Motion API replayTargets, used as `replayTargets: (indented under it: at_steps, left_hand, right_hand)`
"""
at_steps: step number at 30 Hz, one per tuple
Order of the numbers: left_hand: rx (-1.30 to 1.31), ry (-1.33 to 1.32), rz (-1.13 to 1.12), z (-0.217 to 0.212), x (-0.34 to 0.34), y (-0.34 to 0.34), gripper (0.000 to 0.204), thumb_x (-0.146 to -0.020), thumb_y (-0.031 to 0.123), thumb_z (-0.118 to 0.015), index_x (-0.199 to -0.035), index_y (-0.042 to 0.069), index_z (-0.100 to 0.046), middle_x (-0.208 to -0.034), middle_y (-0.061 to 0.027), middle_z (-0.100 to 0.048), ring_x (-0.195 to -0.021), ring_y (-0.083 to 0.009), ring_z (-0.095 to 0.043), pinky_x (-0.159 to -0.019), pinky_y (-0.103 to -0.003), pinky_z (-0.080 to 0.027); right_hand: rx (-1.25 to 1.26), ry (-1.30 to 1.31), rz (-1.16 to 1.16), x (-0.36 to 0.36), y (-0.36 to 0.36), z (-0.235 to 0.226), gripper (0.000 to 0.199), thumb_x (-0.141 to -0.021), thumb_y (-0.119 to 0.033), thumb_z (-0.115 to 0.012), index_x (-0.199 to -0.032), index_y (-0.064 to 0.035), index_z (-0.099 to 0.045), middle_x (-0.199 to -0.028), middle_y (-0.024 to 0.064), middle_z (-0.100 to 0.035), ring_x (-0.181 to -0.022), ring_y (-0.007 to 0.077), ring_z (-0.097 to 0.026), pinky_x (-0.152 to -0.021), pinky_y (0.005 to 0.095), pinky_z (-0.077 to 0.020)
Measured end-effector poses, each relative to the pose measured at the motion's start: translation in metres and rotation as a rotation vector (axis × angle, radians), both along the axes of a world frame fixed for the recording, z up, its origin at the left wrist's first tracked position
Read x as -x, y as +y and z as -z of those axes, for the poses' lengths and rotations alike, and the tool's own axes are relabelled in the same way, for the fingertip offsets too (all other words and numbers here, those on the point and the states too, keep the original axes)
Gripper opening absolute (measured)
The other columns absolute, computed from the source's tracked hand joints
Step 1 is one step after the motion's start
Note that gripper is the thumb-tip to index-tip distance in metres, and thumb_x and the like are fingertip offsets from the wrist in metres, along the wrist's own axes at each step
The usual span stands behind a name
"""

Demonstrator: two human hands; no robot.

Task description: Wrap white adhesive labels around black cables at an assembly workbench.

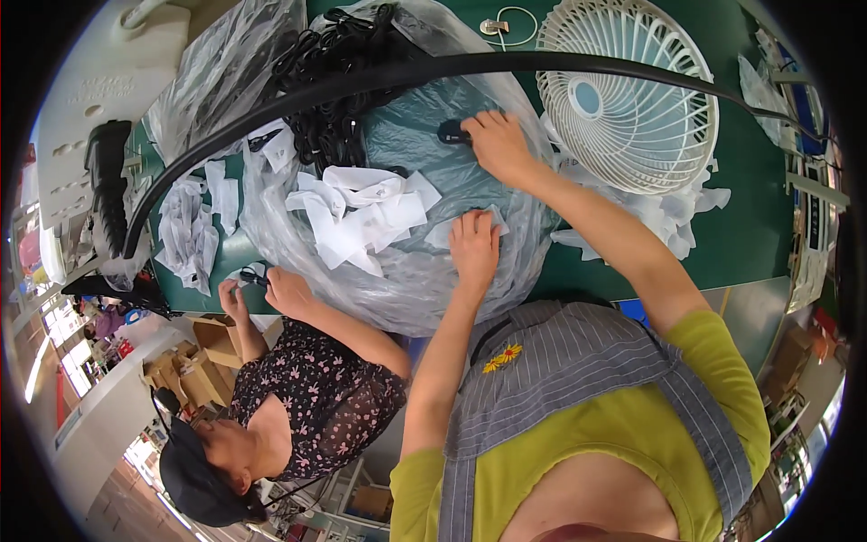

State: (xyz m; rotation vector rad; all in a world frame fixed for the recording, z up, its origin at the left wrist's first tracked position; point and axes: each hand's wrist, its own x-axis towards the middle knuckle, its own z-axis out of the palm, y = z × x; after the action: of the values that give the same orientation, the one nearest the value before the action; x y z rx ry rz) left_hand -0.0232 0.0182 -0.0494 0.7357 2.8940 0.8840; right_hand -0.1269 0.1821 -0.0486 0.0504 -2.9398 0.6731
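Observation:
My right hand [498, 146] reaches far over a big clear plastic sheet [424, 289] on the green table [750, 226]. Its fingertips grip a small black part [451, 133]. My left hand [474, 244] lies flat, fingers apart, on a small clear packet [440, 233] nearer to me. Just left of both hands sits a heap of small white packets [361, 212]. A tangle of black cords [334, 86] lies beyond that heap, partly under clear plastic.
A white table fan [628, 90] lies right of my right hand, with crumpled white bags [686, 217] around it. A thick black cable [452, 65] arcs across the table. At the left a co-worker's hands [262, 289] hold a small black item. More white bags [190, 226] lie beside them.

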Motion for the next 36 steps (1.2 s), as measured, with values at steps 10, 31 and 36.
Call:
replayTargets:
  at_steps: [10,31,36]
  left_hand:
    - [0.115,0.070,0.003,0.024,-0.006,-0.006,0.018,-0.081,0.012,-0.066,-0.097,0.006,-0.060,-0.093,-0.0091,-0.058,-0.088,-0.0293,-0.054,-0.073,-0.041,-0.042]
    - [-0.150,0.085,-0.104,-0.014,-0.007,-0.004,0.011,-0.082,0.009,-0.066,-0.093,0.009,-0.067,-0.091,-0.0031,-0.064,-0.089,-0.0247,-0.058,-0.077,-0.039,-0.039]
    - [-0.098,0.146,-0.077,-0.016,-0.003,-0.016,0.013,-0.079,0.008,-0.067,-0.092,0.010,-0.068,-0.091,-0.0029,-0.063,-0.088,-0.0240,-0.057,-0.078,-0.039,-0.039]
  right_hand:
    - [0.000,-0.113,0.016,-0.063,0.003,0.012,0.048,-0.078,-0.015,-0.072,-0.120,-0.0027,-0.052,-0.108,0.0132,-0.055,-0.103,0.0328,-0.054,-0.085,0.0439,-0.0442]
    - [0.130,-0.204,-0.185,-0.171,0.058,-0.062,0.046,-0.080,-0.002,-0.064,-0.124,-0.0058,-0.052,-0.119,0.0143,-0.059,-0.105,0.0351,-0.059,-0.085,0.0427,-0.0512]
    - [0.121,-0.194,-0.174,-0.171,0.061,-0.067,0.048,-0.078,0.001,-0.062,-0.125,-0.0036,-0.052,-0.119,0.0152,-0.059,-0.106,0.0353,-0.059,-0.085,0.0426,-0.0516]
